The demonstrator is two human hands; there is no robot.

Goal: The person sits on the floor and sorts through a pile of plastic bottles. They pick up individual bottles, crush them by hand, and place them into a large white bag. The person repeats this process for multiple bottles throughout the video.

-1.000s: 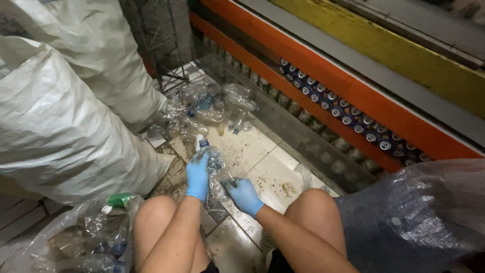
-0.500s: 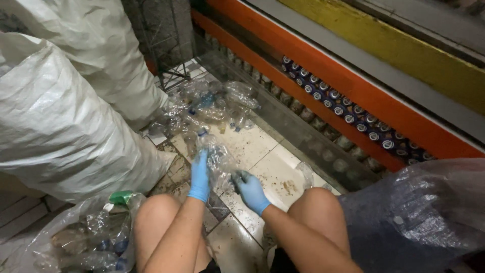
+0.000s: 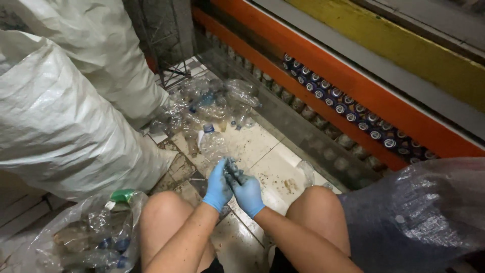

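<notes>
Head cam looking straight down at a person crouched on a dirty tiled floor (image 3: 283, 172), bare knees at 7 and 5 o'clock. Both hands wear blue gloves and meet in the middle of the shot. The left hand (image 3: 218, 186) is curled around the base of a clear plastic bottle (image 3: 213, 146), and the right hand (image 3: 246, 189) is pressed up against it from the 3 o'clock side, fingers bent in around something dark and crumpled; can't really tell what that bit is. The bottle has a blue cap and points away toward 12 o'clock.

Past it, at about 12, there's a heap of empty clear bottles (image 3: 212, 103) on the floor. Big white woven sacks (image 3: 65, 121) fill the 9 to 11 o'clock side. A clear bag of bottles (image 3: 86, 237) sits at 8 o'clock by the left knee, and a larger bluish plastic bag (image 3: 419, 212) at 4. A row of cans (image 3: 348, 114) runs along an orange ledge toward 2 o'clock.
</notes>
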